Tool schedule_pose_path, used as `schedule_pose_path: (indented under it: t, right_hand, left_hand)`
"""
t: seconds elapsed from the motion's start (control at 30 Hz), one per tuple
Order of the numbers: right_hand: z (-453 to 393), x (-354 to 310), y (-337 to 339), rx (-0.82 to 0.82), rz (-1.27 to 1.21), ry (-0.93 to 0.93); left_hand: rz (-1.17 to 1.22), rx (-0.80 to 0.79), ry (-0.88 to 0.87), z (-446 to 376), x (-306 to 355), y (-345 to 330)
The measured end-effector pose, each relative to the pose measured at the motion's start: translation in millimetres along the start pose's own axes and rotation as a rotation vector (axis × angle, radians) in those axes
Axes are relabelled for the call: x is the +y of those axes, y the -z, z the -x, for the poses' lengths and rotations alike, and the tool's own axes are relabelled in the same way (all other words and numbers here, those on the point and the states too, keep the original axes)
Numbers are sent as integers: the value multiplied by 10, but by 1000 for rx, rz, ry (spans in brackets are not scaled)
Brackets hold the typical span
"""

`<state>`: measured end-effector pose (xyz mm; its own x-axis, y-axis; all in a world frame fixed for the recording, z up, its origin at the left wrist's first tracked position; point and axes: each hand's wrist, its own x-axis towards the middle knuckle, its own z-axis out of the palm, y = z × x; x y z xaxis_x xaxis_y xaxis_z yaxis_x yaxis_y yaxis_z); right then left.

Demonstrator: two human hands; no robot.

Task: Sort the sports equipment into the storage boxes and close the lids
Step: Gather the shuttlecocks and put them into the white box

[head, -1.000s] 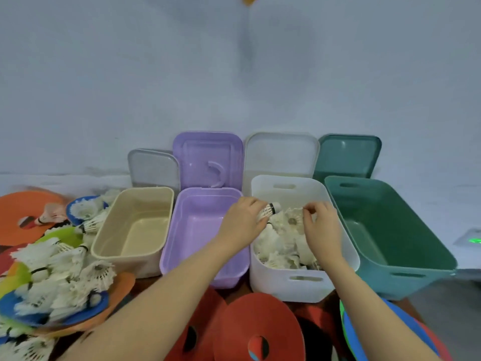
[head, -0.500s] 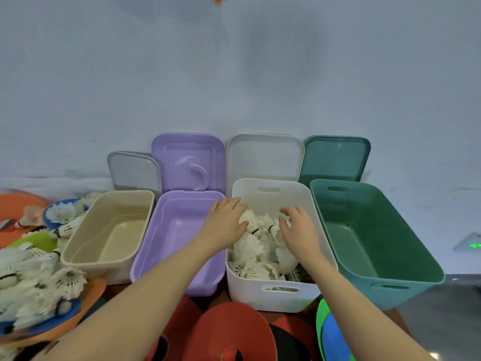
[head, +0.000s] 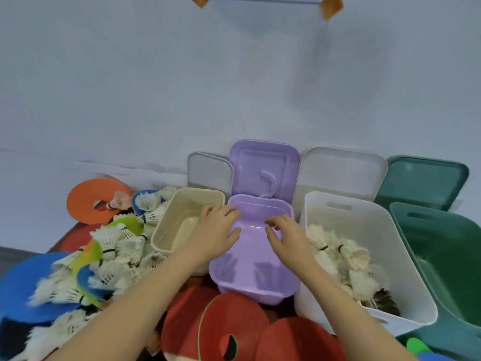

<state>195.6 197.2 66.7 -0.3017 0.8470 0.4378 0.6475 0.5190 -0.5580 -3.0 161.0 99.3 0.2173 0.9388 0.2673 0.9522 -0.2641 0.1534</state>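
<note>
Four open storage boxes stand in a row against the wall: a beige box, a purple box, a white box and a green box. The white box holds several white shuttlecocks. My left hand hovers over the left rim of the purple box, fingers relaxed and holding nothing. My right hand hovers over the purple box's right side, fingers loosely curled and empty. A pile of loose shuttlecocks lies to the left on coloured flat discs.
Each box's lid leans on the wall behind it: grey, purple, white, green. An orange ring disc lies at the far left. Red discs lie at the front, below the boxes.
Both hands left the white box's shuttlecocks and moved left to above the purple box, holding nothing. The view swung left, so the boxes now sit further right.
</note>
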Motion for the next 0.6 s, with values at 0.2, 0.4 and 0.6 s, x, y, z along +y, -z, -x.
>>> schedule_pose_path:
  t: [0.2, 0.4, 0.6]
  right_hand:
    - [-115, -647, -811, -98, -57, 1]
    - [-163, -1219, -1625, -225, -142, -45]
    - [-82, -1484, -2081, -294, -68, -117]
  left_hand:
    - [18, -73, 97, 498, -989, 122]
    - [-18, -140, 153, 1094, -1961, 42]
    - [-47, -208, 135, 1260, -2410, -72]
